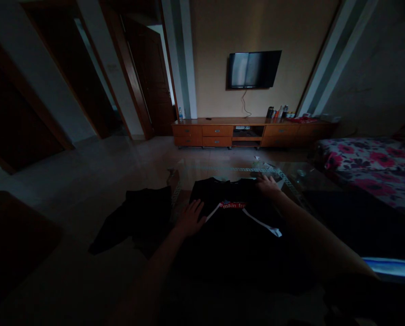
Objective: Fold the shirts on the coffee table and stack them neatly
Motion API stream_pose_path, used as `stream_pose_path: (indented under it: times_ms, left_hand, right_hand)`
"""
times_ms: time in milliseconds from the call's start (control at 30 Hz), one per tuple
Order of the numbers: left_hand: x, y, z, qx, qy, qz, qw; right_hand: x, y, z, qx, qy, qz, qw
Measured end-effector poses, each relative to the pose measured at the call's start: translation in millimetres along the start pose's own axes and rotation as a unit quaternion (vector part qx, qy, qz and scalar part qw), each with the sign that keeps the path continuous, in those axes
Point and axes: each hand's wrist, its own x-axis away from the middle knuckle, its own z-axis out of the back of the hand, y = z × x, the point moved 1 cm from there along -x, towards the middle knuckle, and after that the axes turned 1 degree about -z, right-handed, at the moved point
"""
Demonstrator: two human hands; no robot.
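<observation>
A black T-shirt [236, 217] with a red and white printed logo and white stripes lies spread on a glass coffee table [291, 174] in a dim room. My left hand [190, 219] rests flat on the shirt's left side, fingers apart. At the shirt's far right shoulder, near the collar, my right hand [267, 184] presses on the fabric. A dark sleeve or second dark garment [134, 217] hangs off the table's left edge toward the floor.
A long wooden TV cabinet [250, 132] stands against the far wall under a wall-mounted TV [253, 69], with bottles on its right end. A sofa with a floral cover [368, 165] is at the right. Doorways open at the left.
</observation>
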Motion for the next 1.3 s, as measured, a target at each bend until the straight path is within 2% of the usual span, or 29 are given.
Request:
stream_pose_path:
  times_ms: [133,267,333,400,500,567,633,767,867,1000,1100,1167,1300]
  left_hand:
    - [1,1,2.3,0.006,0.0,-0.004,1.0]
    - [1,2,5.0,0.008,-0.003,-0.008,1.0]
    - [0,2,4.9,0.008,-0.004,-0.009,1.0]
    - [0,2,4.3,0.009,-0.007,-0.01,1.0]
    - [0,1,4.8,0.012,-0.02,-0.008,1.0]
    - [-2,1,7.6,0.014,-0.034,-0.006,0.999]
    - [-5,1,12.8,0.017,-0.047,-0.005,0.999]
    - [-21,0,25.2,0.024,-0.035,0.003,0.999]
    - [-39,-2,30.1,0.027,-0.017,0.021,0.999]
    - [-56,-5,30.4,0.021,-0.013,0.034,0.999]
    - [-61,-7,27.5,-0.017,0.026,0.018,0.999]
    - [-63,-9,22.2,-0.038,0.028,0.011,0.999]
    - [-69,-17,8.1,-0.046,-0.002,0.042,0.998]
  right_hand:
    - [-19,-2,2,0.014,0.011,-0.001,1.0]
    - [-32,-7,-9,0.004,0.019,-0.02,1.0]
    - [-35,-1,-16,-0.069,0.058,-0.08,0.993]
    - [-34,14,-20,-0.153,0.114,-0.158,0.969]
    - [-27,41,-25,-0.198,0.162,-0.224,0.94]
    - [-18,52,-31,-0.201,0.152,-0.209,0.945]
    - [-7,51,-42,-0.205,0.12,-0.16,0.958]
    - [19,24,-71,-0.186,0.054,-0.077,0.978]
    - [33,6,-87,-0.154,0.016,-0.09,0.984]
    - [40,-2,-84,-0.133,-0.011,-0.127,0.983]
    - [41,-8,-74,-0.125,0.011,-0.156,0.98]
    - [42,-12,-72,-0.12,0.008,-0.168,0.978]
    - [46,-11,-79,-0.11,-0.02,-0.124,0.986]
